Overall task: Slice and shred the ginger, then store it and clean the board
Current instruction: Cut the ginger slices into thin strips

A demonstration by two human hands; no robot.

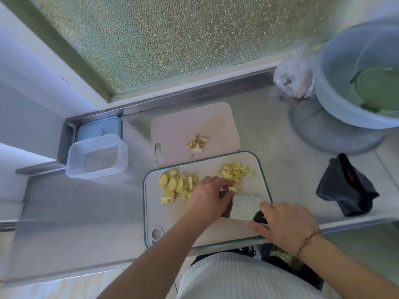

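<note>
Two heaps of ginger sit on your green-rimmed cutting board (151, 212): round slices (174, 185) at 10 o'clock of your left hand, finished shreds (236, 170) at 1 o'clock of it.

Progress, as judged: slicing looks done; shredding is partly done, with most slices not yet cut into strips. Storing and board cleaning remain.

Item, storage: clear container (97, 156) on the worktop (86, 212) at 9 o'clock of the board, holding nothing you can see; its lid (98, 128) lies just behind it.

Item, second board: pink board (194, 119) at 12 o'clock, touching the green-rimmed one, carrying a small pile of trimmings (197, 142).

Item, cloth: dark cloth (345, 186) at 3 o'clock, well apart from the board.

Left hand (210, 197): fingers curled down, pinning a small stack of ginger (235, 188) against the board beside the blade.

Right hand (285, 225): wrapped round the dark handle of the cleaver (246, 206), index finger stretched along it, blade edge down beside the left fingertips.
</note>
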